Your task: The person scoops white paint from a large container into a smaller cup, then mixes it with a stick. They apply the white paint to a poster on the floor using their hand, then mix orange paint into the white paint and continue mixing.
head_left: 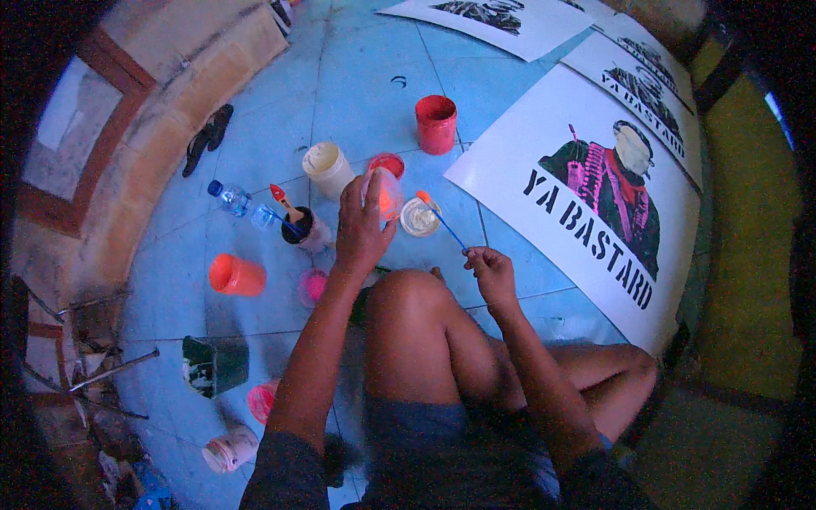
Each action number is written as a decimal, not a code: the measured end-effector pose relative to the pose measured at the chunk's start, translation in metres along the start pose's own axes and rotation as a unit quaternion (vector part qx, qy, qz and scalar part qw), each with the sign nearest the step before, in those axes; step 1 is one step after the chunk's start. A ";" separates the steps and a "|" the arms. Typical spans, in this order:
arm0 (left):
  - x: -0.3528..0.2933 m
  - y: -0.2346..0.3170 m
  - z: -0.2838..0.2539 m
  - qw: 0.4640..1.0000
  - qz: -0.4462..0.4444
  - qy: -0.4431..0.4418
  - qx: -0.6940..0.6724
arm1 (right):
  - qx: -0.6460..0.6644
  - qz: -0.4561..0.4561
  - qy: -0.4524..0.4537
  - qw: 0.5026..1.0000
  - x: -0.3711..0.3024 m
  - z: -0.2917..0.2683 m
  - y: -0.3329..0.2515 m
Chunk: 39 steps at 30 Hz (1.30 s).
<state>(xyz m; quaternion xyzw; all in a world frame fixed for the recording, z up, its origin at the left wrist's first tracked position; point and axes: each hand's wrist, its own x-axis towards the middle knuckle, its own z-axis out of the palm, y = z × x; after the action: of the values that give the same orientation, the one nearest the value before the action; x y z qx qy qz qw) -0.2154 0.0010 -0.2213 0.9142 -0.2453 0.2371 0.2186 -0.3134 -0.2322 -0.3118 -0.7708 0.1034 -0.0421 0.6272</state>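
Observation:
My left hand (pixel 360 228) is closed around a small clear cup (pixel 388 195) with orange paint in it, held up over the floor. Between the fingertips of my right hand (pixel 494 276) is a thin paintbrush (pixel 452 231) with a blue handle. Its orange-coated tip hangs over a round lid (pixel 416 221) smeared with white paint. Partly behind the cup sits a round red paint lid (pixel 388 163). An open white paint tub (pixel 327 170) stands just beyond my left hand. A dark pot (pixel 308 233) beside that hand holds brushes.
Printed posters (pixel 586 183) lie to the right. A red tub (pixel 436 125) stands ahead and an orange tub (pixel 237 275) lies at left. Near them are a water bottle (pixel 231 199), a green container (pixel 223 367), a capped jar (pixel 230 450) and black sandals (pixel 208 138) by the ledge.

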 end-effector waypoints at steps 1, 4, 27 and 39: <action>-0.003 -0.001 0.008 1.000 -0.025 -0.001 -0.009 | -0.044 -0.015 0.011 0.999 0.007 -0.002 0.017; -0.023 -0.002 0.015 0.996 -0.086 0.016 -0.030 | -0.247 -0.073 0.015 0.966 0.017 -0.003 0.044; -0.354 0.037 -0.031 0.881 -0.461 0.106 0.026 | -0.317 -0.115 0.002 0.941 0.009 0.012 -0.006; -0.290 0.059 -0.064 0.900 -0.414 0.037 -0.133 | -0.102 -0.139 0.022 0.985 0.034 0.004 0.008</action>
<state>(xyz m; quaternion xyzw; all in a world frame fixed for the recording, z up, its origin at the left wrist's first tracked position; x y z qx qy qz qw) -0.4915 0.0875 -0.3109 0.8864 0.1343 0.1236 0.4255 -0.2801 -0.2366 -0.3225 -0.8363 0.0131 -0.1353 0.5312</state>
